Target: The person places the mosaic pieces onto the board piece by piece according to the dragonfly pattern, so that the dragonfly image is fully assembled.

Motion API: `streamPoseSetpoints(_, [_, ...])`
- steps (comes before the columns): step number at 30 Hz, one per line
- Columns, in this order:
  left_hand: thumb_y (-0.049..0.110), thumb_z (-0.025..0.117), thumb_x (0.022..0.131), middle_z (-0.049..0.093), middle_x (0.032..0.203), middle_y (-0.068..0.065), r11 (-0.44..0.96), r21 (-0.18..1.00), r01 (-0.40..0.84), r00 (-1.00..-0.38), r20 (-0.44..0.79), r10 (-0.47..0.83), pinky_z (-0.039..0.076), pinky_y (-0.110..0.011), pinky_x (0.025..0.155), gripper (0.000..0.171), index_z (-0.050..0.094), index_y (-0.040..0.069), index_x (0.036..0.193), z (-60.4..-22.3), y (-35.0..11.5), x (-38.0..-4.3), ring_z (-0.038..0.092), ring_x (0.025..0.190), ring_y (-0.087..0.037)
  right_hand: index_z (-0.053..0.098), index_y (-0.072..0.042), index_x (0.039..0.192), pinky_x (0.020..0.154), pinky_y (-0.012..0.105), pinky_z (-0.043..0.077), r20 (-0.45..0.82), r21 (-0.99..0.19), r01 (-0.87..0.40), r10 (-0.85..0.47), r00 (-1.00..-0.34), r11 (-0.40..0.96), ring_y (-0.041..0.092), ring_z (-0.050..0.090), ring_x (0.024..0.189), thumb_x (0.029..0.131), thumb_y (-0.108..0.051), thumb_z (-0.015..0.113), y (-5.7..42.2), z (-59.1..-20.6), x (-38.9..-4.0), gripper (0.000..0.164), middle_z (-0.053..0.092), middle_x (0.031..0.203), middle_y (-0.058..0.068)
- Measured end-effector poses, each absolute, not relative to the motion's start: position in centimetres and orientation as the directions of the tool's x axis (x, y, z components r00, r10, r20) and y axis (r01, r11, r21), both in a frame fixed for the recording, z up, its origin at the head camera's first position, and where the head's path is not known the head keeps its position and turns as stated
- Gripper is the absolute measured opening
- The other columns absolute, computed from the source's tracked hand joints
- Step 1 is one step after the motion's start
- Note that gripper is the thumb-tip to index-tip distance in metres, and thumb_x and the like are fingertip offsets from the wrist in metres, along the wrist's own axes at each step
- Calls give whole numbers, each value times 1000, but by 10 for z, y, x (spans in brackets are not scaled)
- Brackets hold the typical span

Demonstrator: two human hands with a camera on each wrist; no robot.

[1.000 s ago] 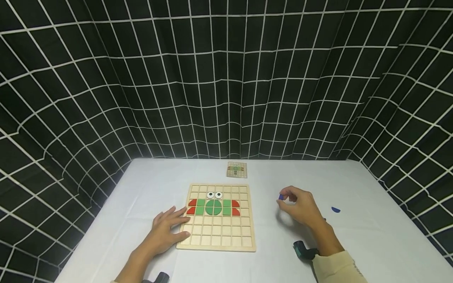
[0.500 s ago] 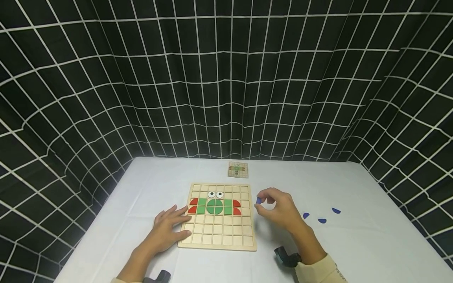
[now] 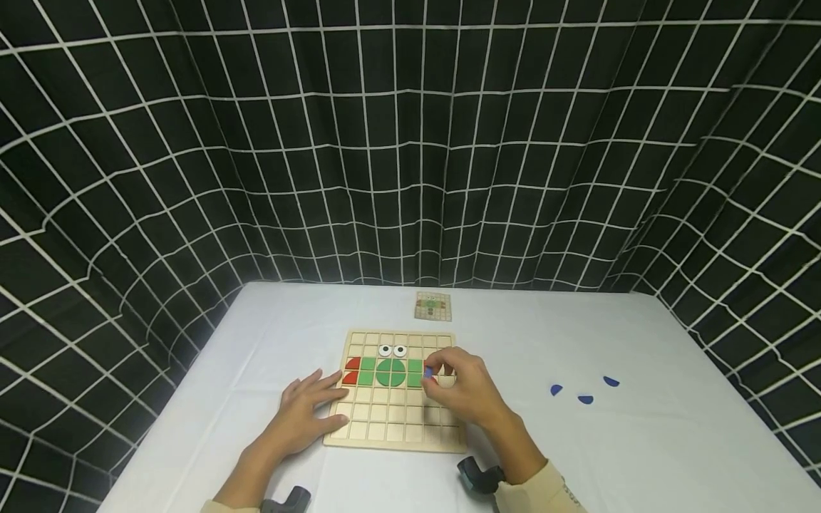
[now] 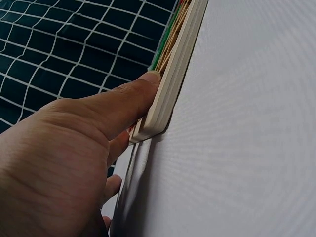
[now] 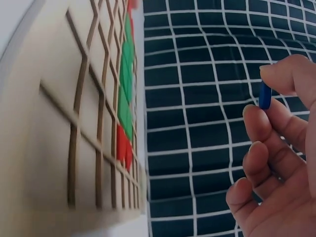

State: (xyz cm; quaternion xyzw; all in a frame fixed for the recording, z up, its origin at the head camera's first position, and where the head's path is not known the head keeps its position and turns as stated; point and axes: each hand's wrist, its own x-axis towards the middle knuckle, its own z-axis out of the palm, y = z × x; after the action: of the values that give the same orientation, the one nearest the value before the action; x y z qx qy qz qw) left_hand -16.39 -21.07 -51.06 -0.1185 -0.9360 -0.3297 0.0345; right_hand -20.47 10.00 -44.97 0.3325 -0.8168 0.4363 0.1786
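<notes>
A wooden grid board (image 3: 394, 433) lies on the white table, bearing green squares (image 3: 366, 370), a green circle made of quarter pieces (image 3: 390, 372), red quarter pieces (image 3: 350, 377) and two white eye pieces (image 3: 393, 350). Between thumb and index finger, my right hand (image 3: 465, 385) pinches a small blue piece (image 5: 265, 95) above the board's right part, partly covering the red pieces there. My left hand (image 3: 306, 413) rests with spread fingers on the board's left edge; its thumb (image 4: 126, 101) presses on the rim in the left wrist view.
Right of the board lie three blue rounded pieces (image 3: 585, 400) on the table. Behind the board is a small card (image 3: 432, 306) printed with a similar pattern. A dark grid-patterned curtain (image 3: 410, 142) surrounds the table's back and sides.
My right hand has moved left with the blue piece, from over the table to over the board, uncovering the blue pieces at the right. My left hand has stayed on the board's edge.
</notes>
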Motion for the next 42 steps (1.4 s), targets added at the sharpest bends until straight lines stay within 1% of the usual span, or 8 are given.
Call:
streamPoseSetpoints(6, [45, 77, 77, 47, 144, 2, 748, 619, 239, -971, 131, 202, 0, -53, 113, 47, 69, 22, 118, -508, -206, -165, 23, 141, -30, 68, -10, 89, 63, 35, 53, 513, -651, -635, -377, -772, 416, 25, 59, 73, 73, -2, 76, 85, -456, -204, 20, 64, 85, -6])
streamPoseSetpoints(10, [44, 78, 77, 47, 144, 2, 756, 613, 232, -972, 128, 195, 0, -54, 113, 47, 70, 21, 118, -508, -205, -164, 24, 141, -30, 68, -8, 91, 56, 27, 48, 476, -645, -612, -386, -790, 459, 22, 56, 67, 76, -5, 77, 76, -460, -206, 18, 63, 82, -6])
streamPoseSetpoints(14, [45, 77, 77, 47, 144, 2, 765, 600, 234, -972, 134, 193, 1, -54, 112, 48, 70, 21, 118, -508, -205, -164, 24, 141, -30, 69, -6, 92, 53, 24, 43, 450, -646, -594, -389, -804, 480, 15, 50, 63, 76, -7, 76, 68, -465, -206, 17, 62, 80, -5])
streamPoseSetpoints(21, [48, 76, 77, 47, 144, 2, 768, 594, 240, -971, 142, 194, 2, -56, 112, 49, 70, 22, 118, -508, -206, -165, 24, 141, -31, 68, -4, 93, 59, 23, 49, 383, -695, -550, -409, -828, 463, 9, 53, 68, 79, -8, 76, 59, -480, -207, 16, 63, 80, -3])
streamPoseSetpoints(26, [46, 77, 77, 46, 145, 1, 771, 591, 238, -971, 134, 198, 1, -56, 112, 49, 69, 21, 118, -507, -209, -164, 24, 141, -32, 69, -9, 94, 57, 23, 48, 317, -714, -491, -395, -862, 499, 8, 53, 66, 80, -14, 76, 56, -488, -208, 17, 60, 78, -10])
streamPoseSetpoints(30, [47, 77, 77, 46, 145, 1, 778, 585, 229, -973, 125, 193, 1, -56, 112, 50, 69, 22, 118, -506, -211, -163, 24, 141, -32, 69, -11, 93, 61, 24, 49, 265, -724, -453, -397, -879, 520, 9, 54, 70, 80, -17, 75, 53, -492, -208, 16, 60, 79, -11])
streamPoseSetpoints(38, [48, 76, 77, 46, 145, 2, 774, 592, 225, -974, 120, 191, 1, -56, 112, 49, 69, 22, 118, -508, -212, -163, 24, 141, -32, 69, -15, 90, 61, 24, 46, 253, -600, -479, -416, -874, 641, 6, 50, 70, 78, -21, 72, 45, -495, -204, 13, 55, 79, -12])
streamPoseSetpoints(42, [48, 76, 77, 46, 145, 2, 768, 600, 222, -975, 118, 190, 1, -55, 112, 49, 69, 22, 118, -509, -212, -163, 23, 141, -31, 70, -16, 90, 62, 23, 46, 272, -572, -494, -416, -868, 655, 5, 49, 71, 78, -20, 73, 43, -495, -203, 13, 54, 78, -13])
